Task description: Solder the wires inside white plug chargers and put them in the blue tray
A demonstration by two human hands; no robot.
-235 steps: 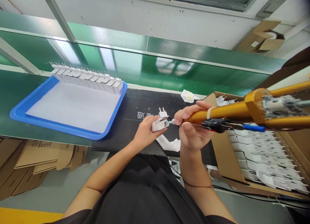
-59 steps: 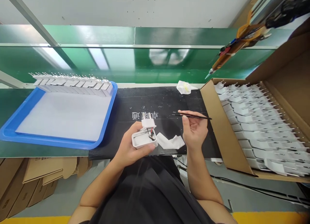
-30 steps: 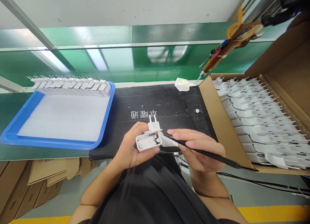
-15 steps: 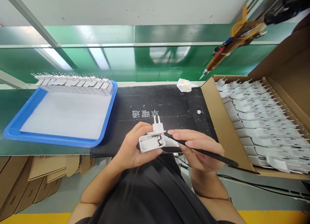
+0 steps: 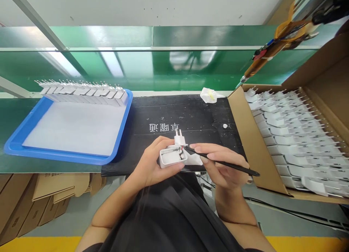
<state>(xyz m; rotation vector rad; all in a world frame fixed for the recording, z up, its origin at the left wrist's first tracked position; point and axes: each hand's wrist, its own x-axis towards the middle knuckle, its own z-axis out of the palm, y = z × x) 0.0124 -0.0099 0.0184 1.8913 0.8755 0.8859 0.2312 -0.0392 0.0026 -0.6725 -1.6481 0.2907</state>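
Observation:
My left hand [image 5: 152,166] is closed around an open white charger shell [image 5: 172,157]. Its two-pin plug part [image 5: 179,140] is tilted up at the shell's far edge, joined by thin red and black wires. My right hand [image 5: 222,165] pinches black tweezers [image 5: 226,164] whose tip reaches into the shell by the wires. Both hands hover over the near edge of a black mat [image 5: 188,117]. A white cloth scrap [image 5: 196,159] lies on the mat under the tweezers' tip.
A blue tray [image 5: 19,141] with a row of white chargers [image 5: 81,91] along its far edge sits left. A cardboard box [image 5: 245,135] packed with white chargers stands right. A yellow-handled tool [image 5: 269,52] hangs above it. A crumpled tissue [image 5: 210,96] lies at the mat's back.
The yellow-handled tool I held earlier now hangs at the upper right. My right hand took the tweezers and brought their tip into the open shell, which my left hand has kept holding.

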